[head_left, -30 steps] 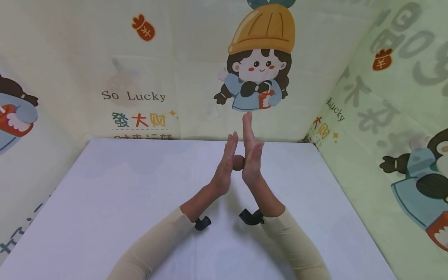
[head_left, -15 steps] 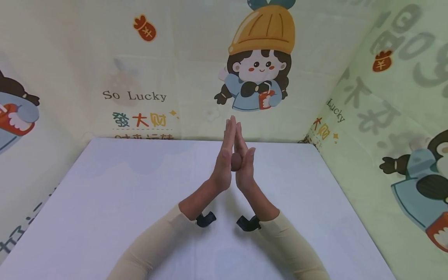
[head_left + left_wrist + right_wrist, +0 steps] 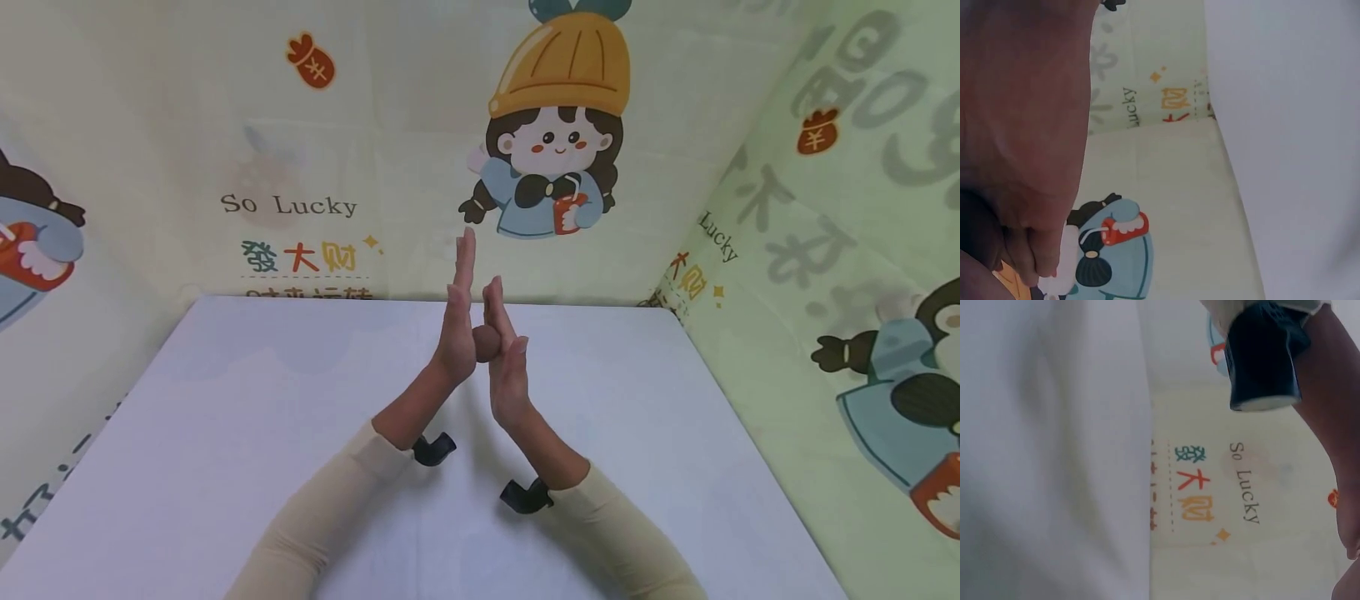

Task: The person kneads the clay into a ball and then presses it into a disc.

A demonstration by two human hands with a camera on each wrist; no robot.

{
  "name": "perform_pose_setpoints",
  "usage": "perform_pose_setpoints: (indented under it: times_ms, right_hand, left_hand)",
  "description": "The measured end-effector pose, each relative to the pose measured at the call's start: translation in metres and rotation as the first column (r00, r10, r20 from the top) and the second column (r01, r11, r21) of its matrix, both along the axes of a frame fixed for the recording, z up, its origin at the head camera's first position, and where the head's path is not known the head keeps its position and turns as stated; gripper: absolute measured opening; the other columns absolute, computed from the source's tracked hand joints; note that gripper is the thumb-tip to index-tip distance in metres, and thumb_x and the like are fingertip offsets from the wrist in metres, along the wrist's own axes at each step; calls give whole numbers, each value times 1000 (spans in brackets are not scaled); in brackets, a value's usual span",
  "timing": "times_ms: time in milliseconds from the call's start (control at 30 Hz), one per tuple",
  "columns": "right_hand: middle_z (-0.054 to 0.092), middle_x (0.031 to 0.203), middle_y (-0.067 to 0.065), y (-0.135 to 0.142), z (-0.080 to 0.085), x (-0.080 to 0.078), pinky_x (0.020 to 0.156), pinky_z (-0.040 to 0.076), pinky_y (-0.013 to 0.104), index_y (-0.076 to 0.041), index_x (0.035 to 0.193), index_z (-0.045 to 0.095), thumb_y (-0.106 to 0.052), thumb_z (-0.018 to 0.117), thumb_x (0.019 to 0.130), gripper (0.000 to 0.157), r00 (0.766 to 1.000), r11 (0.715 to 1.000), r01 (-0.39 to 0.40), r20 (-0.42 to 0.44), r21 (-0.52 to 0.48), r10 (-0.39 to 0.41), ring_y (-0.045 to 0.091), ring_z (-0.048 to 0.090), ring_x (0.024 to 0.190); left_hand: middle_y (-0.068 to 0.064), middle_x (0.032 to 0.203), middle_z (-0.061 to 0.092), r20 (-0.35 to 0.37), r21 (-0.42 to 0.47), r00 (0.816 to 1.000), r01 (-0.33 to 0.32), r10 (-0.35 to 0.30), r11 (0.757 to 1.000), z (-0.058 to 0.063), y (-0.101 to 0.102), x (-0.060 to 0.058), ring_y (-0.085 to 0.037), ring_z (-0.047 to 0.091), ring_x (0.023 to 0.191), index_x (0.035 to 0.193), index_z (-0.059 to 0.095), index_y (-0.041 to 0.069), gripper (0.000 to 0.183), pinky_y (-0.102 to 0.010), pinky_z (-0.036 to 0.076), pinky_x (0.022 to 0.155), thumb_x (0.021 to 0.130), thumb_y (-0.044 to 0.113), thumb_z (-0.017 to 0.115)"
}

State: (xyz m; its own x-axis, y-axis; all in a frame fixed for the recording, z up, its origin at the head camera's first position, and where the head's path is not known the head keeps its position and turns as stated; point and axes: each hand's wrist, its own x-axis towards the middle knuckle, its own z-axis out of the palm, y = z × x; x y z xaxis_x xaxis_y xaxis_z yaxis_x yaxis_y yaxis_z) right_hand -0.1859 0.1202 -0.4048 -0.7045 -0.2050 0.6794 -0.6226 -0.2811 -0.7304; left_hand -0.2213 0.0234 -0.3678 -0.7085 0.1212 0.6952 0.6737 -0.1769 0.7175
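A small brown ball (image 3: 487, 343) is held between the two flat palms, above the table. My left hand (image 3: 456, 333) presses it from the left, with straight fingers reaching farther forward and up. From the right, my right hand (image 3: 510, 375) presses against it, set lower and nearer, its fingers also extended. In the left wrist view, the right hand (image 3: 1029, 125) fills the left side, with the dark ball (image 3: 975, 231) partly visible at the edge. The right wrist view catches the left forearm and hand (image 3: 1341, 425) at the right; the ball is hidden there.
Below the hands lies a white table (image 3: 262, 433). Cream cloth walls (image 3: 420, 167) printed with cartoon figures and lettering stand behind it and at both sides. Dark curved wrist mounts (image 3: 433, 450) stick out from the inner wrists.
The left hand has slid forward and up while the right hand has drawn back and down, reversing their earlier stagger. The ball has shifted slightly left between the palms.
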Motion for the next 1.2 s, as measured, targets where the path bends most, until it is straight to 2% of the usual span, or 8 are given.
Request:
perform_pose_setpoints:
  times_ms: [100,233,433,633,800,900,1000,1200]
  right_hand:
    - [3,176,4,-2,-2,2,126,-1,48,1,166,5,-74,18,105,98,1000,1000,-7,0,10,7,24,5,161]
    - [-2,176,3,-3,-1,4,126,-4,49,1,166,4,-74,18,105,98,1000,1000,-4,-14,18,4,23,0,161]
    - [-5,176,3,-1,1,5,126,-5,48,2,166,3,-75,18,104,100,998,999,26,-50,24,-25,21,-7,161]
    - [-4,176,2,1,2,3,126,-5,48,-1,167,3,-75,16,104,98,997,999,44,-68,27,-42,22,-6,161]
    - [-3,176,0,4,4,1,126,-3,47,-2,167,3,-73,16,105,96,995,997,67,-80,34,-64,22,-5,161]
    - [-2,176,0,6,6,0,127,-2,46,-3,168,6,-72,15,105,94,993,995,89,-79,34,-86,22,-4,161]
    - [0,176,-2,8,9,-2,127,-2,43,-4,168,7,-73,16,105,94,992,994,105,-69,25,-103,21,-2,161]
    - [1,176,1,13,12,-7,127,0,42,-2,167,5,-74,17,104,96,990,991,130,-56,19,-129,21,1,161]
  left_hand:
    - [-4,177,-2,-5,-4,1000,-20,20,1000,-1,-3,-6,-8,-9,159,170,5,14,94,-56,-12,122,101,78,13]
    - [2,177,-3,5,-41,999,-32,32,999,-6,-6,-13,-7,-10,159,171,4,16,86,-58,-10,122,104,71,13]
    - [2,177,-6,41,-117,999,6,-1,993,-21,-5,-17,-9,-13,158,171,3,17,78,-62,-11,121,107,61,13]
    - [-1,177,-1,48,-168,998,48,-41,985,-32,-3,-19,-11,-11,159,170,6,11,79,-55,-10,123,108,61,13]
    - [-6,177,5,11,-182,997,79,-79,980,-38,-1,-17,-18,-9,161,168,9,4,86,-47,-11,124,108,65,13]
    - [-6,176,8,-25,-217,997,69,-77,974,-41,1,-14,-22,-9,161,168,9,1,85,-46,-11,125,109,63,11]
    - [-8,176,12,-64,-248,996,46,-63,968,-46,4,-13,-24,-8,161,167,11,-1,83,-49,-10,125,110,59,8]
    - [-13,174,15,-129,-272,991,5,-42,962,-53,8,-9,-28,-4,161,165,14,-4,82,-60,-6,123,111,57,8]
